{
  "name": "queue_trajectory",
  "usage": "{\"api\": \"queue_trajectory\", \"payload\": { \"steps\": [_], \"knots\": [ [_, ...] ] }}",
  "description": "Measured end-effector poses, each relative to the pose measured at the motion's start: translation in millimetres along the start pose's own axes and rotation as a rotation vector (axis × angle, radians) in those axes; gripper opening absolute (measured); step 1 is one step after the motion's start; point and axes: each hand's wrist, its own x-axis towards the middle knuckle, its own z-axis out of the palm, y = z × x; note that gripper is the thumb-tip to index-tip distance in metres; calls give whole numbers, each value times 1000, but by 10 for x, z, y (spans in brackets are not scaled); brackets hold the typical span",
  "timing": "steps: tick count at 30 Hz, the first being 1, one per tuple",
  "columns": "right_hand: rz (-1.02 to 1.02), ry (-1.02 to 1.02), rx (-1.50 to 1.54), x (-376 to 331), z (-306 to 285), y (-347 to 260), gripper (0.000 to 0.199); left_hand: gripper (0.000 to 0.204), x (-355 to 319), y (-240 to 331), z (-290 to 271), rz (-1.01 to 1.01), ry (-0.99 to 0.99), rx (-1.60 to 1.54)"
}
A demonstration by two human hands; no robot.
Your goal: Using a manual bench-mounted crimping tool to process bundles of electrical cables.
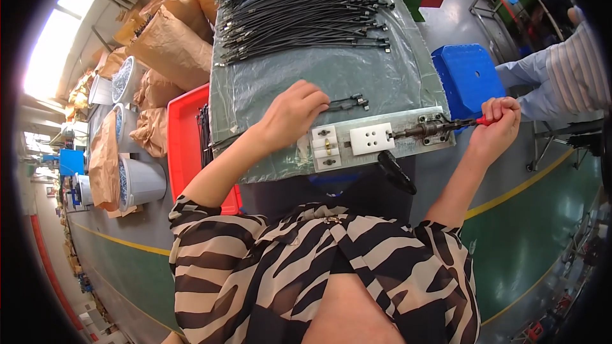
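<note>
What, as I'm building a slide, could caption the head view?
Left hand at black cable ends, right hand gripping the red handle of a white-block fixture.

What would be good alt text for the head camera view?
A person's right hand grips the red handle of a metal clamp on a covered table; the left hand is at some black cables, with many more lying beyond.

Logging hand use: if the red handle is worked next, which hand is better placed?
Right, most likely: the right hand grips the red handle, while the left hand is well off to the left, by the short black cables.
</note>
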Motion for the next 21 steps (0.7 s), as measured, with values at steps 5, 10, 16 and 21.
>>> {"api": "queue_trajectory", "payload": {
  "steps": [5,10,16,21],
  "knots": [
    [-18,26,11,13,46,31,14,12,618,-334,255,80,22,62],
    [-63,53,-16,-4,69,9,15,5,1213,-658,725,137,82,107],
    [-51,-15,-16,-16,-26,55,16,11,1207,-535,750,127,60,87],
    [-60,6,-11,-12,-10,69,15,29,1032,191,65,239,107,48]
  ]
}}
